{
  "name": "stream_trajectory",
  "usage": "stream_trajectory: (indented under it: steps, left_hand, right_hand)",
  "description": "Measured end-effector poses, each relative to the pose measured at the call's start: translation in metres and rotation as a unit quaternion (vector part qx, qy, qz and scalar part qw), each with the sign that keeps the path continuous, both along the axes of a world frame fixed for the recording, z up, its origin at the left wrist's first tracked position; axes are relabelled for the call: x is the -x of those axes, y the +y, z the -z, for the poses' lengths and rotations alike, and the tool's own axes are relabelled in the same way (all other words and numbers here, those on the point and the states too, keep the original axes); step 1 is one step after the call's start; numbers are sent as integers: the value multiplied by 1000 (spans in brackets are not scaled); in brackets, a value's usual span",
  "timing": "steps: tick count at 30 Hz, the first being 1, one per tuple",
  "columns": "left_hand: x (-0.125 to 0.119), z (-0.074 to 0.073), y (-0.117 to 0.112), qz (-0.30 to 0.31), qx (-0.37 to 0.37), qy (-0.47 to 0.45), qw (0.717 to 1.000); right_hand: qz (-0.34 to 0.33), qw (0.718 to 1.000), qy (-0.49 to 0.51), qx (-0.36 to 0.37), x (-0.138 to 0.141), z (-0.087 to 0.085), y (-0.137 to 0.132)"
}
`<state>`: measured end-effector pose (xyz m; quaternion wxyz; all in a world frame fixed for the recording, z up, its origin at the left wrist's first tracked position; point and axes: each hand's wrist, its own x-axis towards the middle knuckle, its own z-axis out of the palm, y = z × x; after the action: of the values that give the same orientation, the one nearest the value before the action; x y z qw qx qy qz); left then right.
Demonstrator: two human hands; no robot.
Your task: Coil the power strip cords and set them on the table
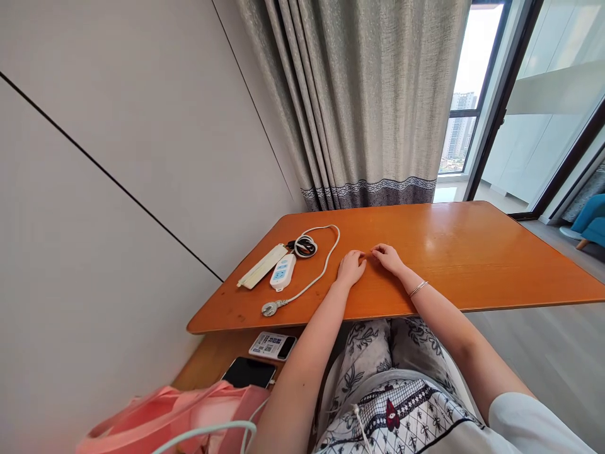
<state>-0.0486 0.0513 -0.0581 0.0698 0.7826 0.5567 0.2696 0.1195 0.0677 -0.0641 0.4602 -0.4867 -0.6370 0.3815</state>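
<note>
My left hand [351, 268] rests over the orange-brown wooden table [454, 252], its fingers bent and drawn together. Close by on its right, my right hand [388, 258] has thumb and fingers in a pinch, with a bracelet on the wrist. The fingertips of both hands almost meet; whatever lies between them, if anything, is too small to make out. Left of my hands lies a white power strip [282, 272] with blue-marked sockets. Its white cord [326, 268] loops round toward my left hand and back to a plug [270, 308] near the front edge.
A long cream-coloured bar [263, 266] and a coiled black cable [305, 246] lie beside the power strip. Below the tabletop are a white card-like device [272, 346], a dark-screened phone [249, 372] and a pink bag [179, 416]. A curtain [373, 101] hangs behind the table.
</note>
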Motion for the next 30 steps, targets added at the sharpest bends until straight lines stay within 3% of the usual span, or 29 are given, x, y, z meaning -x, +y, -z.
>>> stream_trajectory:
  steps: [8, 14, 30]
  left_hand:
    - [8, 2, 3, -6, 2, -4, 1000]
    - [8, 1, 4, 0, 4, -3, 1000]
    - [11, 2, 5, 12, 6, -14, 1000]
  right_hand:
    - [-32, 988, -151, -30, 0, -6, -9]
    - [-44, 976, -209, -38, -1, -10, -12]
    - [-50, 981, -168, -85, -1, -12, -17]
